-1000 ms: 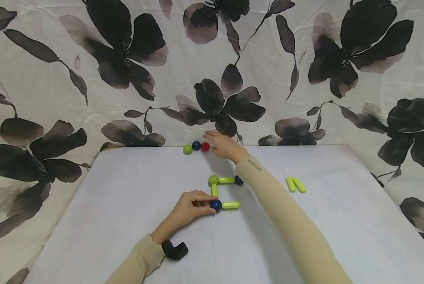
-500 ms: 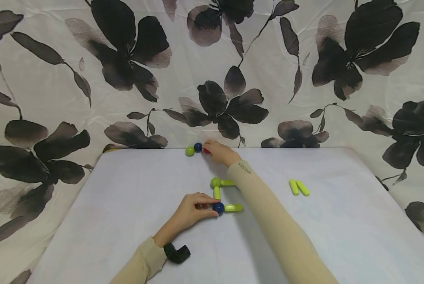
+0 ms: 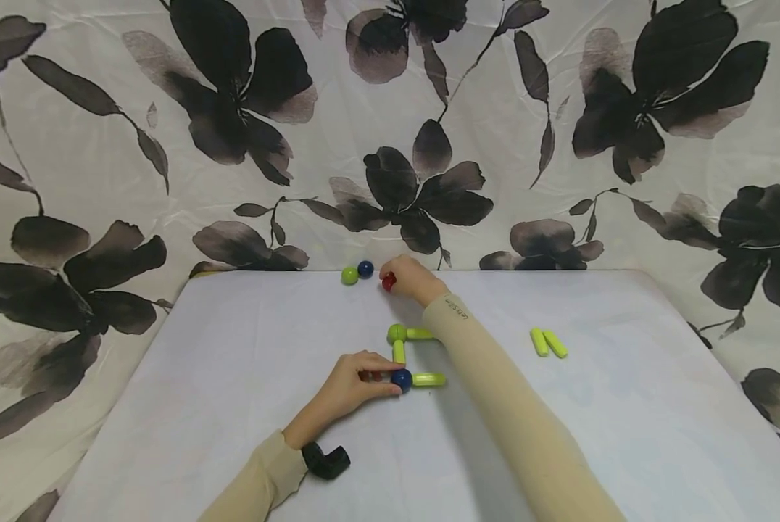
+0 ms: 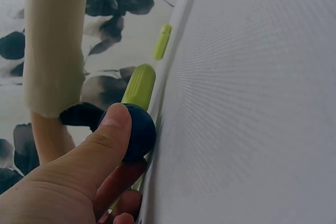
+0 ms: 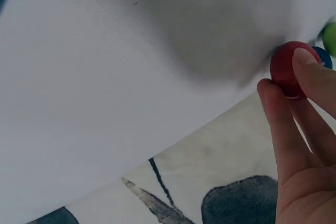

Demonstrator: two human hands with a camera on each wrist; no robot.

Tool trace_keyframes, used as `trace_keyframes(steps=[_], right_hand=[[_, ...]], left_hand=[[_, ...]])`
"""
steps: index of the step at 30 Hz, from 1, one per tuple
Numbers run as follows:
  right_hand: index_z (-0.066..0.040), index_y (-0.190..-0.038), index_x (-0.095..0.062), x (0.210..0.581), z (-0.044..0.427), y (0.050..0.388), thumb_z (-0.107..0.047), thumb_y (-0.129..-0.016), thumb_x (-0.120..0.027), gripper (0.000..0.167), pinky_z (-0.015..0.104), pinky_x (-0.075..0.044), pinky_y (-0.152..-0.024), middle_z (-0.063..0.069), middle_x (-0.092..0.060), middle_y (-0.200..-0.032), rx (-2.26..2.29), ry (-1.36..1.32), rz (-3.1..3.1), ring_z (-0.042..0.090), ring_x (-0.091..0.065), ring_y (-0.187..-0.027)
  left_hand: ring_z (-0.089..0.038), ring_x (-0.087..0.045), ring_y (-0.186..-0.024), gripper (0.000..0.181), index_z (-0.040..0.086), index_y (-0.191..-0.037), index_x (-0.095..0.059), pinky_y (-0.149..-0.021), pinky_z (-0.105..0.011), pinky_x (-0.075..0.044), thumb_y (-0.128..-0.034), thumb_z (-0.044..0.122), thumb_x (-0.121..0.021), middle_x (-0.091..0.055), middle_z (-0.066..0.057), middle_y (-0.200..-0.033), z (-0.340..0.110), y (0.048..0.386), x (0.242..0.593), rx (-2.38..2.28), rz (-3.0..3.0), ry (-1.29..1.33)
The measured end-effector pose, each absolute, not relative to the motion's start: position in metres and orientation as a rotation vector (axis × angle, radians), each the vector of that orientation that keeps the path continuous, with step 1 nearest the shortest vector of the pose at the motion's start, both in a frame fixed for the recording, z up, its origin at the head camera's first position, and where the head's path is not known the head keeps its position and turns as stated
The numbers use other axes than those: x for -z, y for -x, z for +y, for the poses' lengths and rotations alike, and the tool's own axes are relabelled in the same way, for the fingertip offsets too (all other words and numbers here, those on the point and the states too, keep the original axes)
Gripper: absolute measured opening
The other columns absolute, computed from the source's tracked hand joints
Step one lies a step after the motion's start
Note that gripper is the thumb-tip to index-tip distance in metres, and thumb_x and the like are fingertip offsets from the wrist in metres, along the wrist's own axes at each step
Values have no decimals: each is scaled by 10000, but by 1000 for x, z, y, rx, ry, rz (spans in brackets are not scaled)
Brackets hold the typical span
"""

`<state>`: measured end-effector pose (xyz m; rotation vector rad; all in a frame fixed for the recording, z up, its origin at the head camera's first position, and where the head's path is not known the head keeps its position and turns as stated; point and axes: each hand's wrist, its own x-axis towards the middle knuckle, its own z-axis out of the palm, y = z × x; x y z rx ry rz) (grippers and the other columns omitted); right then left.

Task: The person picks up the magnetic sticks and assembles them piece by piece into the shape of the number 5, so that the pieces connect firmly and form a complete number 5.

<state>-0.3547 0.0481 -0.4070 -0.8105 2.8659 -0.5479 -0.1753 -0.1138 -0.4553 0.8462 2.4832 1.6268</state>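
My left hand [image 3: 347, 388] pinches a dark blue ball [image 3: 401, 380] between thumb and fingers. From that ball a yellow-green rod [image 3: 428, 379] sticks out to the right, and another rod [image 3: 399, 352] leads up to a green ball [image 3: 396, 333]. A third rod [image 3: 420, 334] extends right from the green ball; its far end is hidden by the right sleeve. At the table's back edge my right hand [image 3: 411, 279] grips a red ball [image 3: 388, 282], seen between thumb and fingers [image 5: 278, 124] in the right wrist view.
Left of the right hand, a loose green ball [image 3: 349, 275] and a blue ball [image 3: 365, 269] stand side by side at the back edge. Two loose yellow-green rods [image 3: 549, 343] lie on the right of the white table [image 3: 233, 348]. A flowered cloth [image 3: 559, 181] hangs behind.
My right hand has come down onto the red ball, gripped it and drawn it slightly right, away from the loose blue ball. The left hand keeps its hold on the other blue ball.
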Motion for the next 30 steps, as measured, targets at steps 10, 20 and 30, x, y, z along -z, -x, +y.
trace_keyframes(steps=[10, 20, 30], right_hand=[[-3, -1177, -705, 378, 74, 335, 33, -869, -731, 311, 343, -508, -927, 146, -689, -1144, 768, 840, 2861, 255, -615, -1045], [-16, -1192, -694, 351, 113, 297, -22, -876, -744, 321, 354, -554, -837, 135, -683, -1123, 1022, 811, 2892, 270, -644, -982], [-43, -1200, -677, 342, 161, 249, -38, -855, -770, 357, 388, -565, -841, 114, -665, -1151, 1326, 704, 2845, 260, -671, -968]], left_hand=[[-98, -544, -767, 354, 47, -1133, -753, -679, -264, -475, -791, 78, -836, -700, -79, -942, -112, 176, 454, -1597, 2483, -803], [-263, -571, -800, 352, 41, -1140, -748, -677, -250, -458, -800, 81, -828, -698, -86, -959, -112, 174, 453, -1572, 2499, -781], [-124, -542, -764, 351, 46, -1127, -755, -662, -252, -453, -787, 78, -837, -699, -87, -944, -111, 174, 453, -1584, 2508, -781]])
